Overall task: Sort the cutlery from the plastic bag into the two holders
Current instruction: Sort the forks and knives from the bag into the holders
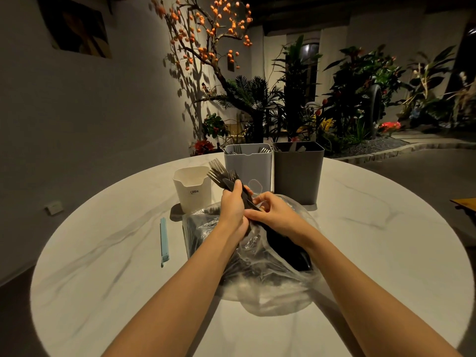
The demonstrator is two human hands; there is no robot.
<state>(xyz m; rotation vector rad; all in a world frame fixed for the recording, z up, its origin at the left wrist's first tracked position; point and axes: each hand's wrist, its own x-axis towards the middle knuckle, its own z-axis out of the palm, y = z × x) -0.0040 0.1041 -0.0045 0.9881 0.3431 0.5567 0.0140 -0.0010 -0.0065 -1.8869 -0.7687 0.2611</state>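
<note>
From the head view, the person stands over a round marbled table with a crumpled clear plastic bag lying right in front of them, its mouth turned toward the two tall holders. The left hand is wrapped around a bundle of dark-handled forks, fingers curled tight about the handles with the thumb laid along the top, tines fanned up and away toward the light grey holder. The right hand sits just beside it, thumb and forefinger pinching at the lower ends of the handles where they meet the bag's film; the remaining fingers look loosely curled, though I cannot tell whether they grip the plastic or only rest on it.

The forks look stiff, hard and smooth, likely slippery as a loose bunch and heavier together than one by one, so the mid-handle grip seems the safe place to hold, tines kept clear of the skin. The bag is thin, soft and clingy; it will probably drag along unless held down.

More dark cutlery remains inside the bag. The light grey holder and the dark grey holder each already show utensil tips above the rim. A small white cup stands left of them, a pale blue clip lies further left.
</note>
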